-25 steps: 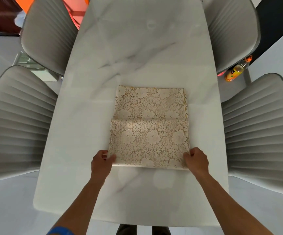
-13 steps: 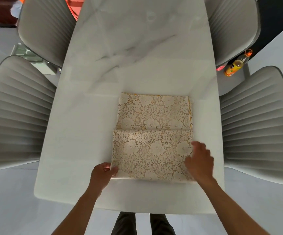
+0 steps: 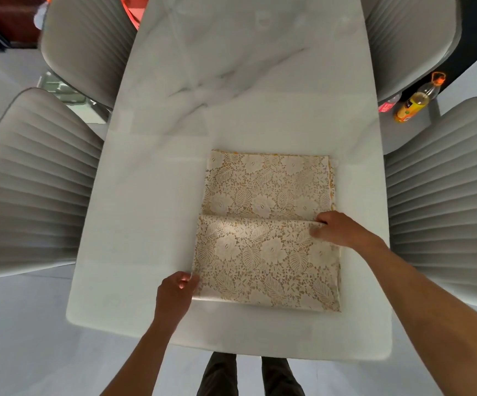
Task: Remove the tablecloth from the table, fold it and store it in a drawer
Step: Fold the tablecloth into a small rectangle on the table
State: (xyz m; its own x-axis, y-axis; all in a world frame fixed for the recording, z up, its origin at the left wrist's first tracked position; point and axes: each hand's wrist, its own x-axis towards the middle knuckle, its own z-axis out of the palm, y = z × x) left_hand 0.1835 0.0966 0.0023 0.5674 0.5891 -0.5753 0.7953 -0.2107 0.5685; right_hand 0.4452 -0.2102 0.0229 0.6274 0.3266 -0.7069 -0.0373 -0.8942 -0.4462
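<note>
The beige lace tablecloth (image 3: 265,232) lies folded into a rectangle on the white marble table (image 3: 231,81), with a folded flap covering its near half. My left hand (image 3: 175,292) pinches the cloth's near left corner. My right hand (image 3: 338,231) rests at the right end of the flap's upper edge, fingers curled onto that edge. No drawer is in view.
Grey ribbed chairs flank the table: two on the left (image 3: 34,184) (image 3: 88,38) and two on the right (image 3: 445,201) (image 3: 408,32). An orange-juice bottle (image 3: 414,102) stands on the floor at the right. My legs show below the table's near edge.
My right hand has left the near right corner and moved up along the right side to the flap's upper edge. My left hand has kept its hold on the near left corner.
</note>
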